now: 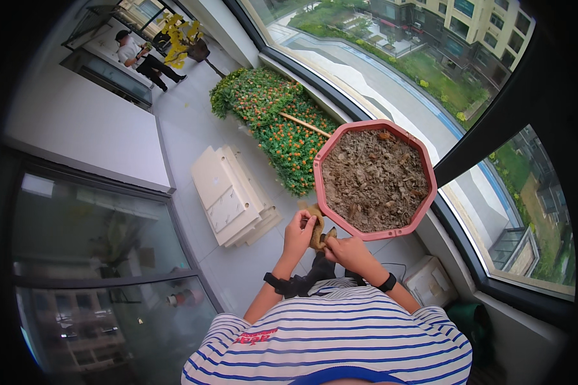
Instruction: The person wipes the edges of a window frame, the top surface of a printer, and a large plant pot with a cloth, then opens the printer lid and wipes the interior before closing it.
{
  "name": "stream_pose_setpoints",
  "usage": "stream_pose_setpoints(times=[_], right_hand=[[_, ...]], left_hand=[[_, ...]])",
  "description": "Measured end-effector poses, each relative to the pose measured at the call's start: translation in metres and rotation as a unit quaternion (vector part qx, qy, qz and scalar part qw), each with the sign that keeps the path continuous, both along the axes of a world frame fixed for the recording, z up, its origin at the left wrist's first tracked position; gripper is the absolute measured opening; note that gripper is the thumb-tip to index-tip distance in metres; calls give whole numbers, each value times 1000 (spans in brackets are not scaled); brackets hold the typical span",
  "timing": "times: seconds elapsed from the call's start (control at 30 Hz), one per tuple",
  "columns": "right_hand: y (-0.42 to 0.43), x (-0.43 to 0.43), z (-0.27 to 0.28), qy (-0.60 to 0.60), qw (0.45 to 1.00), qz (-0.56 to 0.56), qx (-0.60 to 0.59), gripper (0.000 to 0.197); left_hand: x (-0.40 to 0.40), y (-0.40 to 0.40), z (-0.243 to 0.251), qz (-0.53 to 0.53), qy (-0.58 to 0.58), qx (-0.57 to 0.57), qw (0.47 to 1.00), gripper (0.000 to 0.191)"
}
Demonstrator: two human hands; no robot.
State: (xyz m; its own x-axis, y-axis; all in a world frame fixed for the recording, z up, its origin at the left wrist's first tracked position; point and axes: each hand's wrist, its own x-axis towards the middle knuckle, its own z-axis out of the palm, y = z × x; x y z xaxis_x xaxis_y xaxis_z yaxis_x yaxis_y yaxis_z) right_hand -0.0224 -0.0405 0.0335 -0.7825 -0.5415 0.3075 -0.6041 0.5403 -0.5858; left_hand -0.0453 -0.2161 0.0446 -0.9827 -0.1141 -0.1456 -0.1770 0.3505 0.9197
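Close to my body, a bunched, tan, cloth-like piece is held between both hands. My left hand pinches its left side with thumb and fingers. Its lower right end is in the fingers of my right hand, where a darker folded tip sticks up. Just beyond my hands stands a reddish octagonal plastic planter, filled with dry, crumbly brown soil and bits of dead leaf. The upper end of the tan piece lies beside the planter's lower left rim; whether they touch I cannot tell.
Orange-flowered plants line the window side, with a wooden stick across them. Stacked cream panels lie on the tiled floor to the left. A white box sits at lower right. Farther off, a person stands near a yellow-leaved plant.
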Motion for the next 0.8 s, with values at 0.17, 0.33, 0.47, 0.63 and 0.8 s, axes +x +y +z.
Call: stream_pose_setpoints(times=[0.17,0.33,0.47,0.63,0.8], right_hand=[[52,12,19,-4,999,-29,-17,15],[81,16,20,88,984,-158,-1,13],[80,22,11,69,977,-201,21,12],[68,20,9,50,981,-184,29,15],[50,14,14,44,984,-165,41,15]], left_hand=[[-12,10,14,38,109,-16,993,15],[-22,44,-19,-2,148,-77,986,27],[-27,52,-13,-1,130,-108,986,22],[-31,41,-15,-20,158,-101,982,21],[-40,23,-19,-55,166,-93,980,17]])
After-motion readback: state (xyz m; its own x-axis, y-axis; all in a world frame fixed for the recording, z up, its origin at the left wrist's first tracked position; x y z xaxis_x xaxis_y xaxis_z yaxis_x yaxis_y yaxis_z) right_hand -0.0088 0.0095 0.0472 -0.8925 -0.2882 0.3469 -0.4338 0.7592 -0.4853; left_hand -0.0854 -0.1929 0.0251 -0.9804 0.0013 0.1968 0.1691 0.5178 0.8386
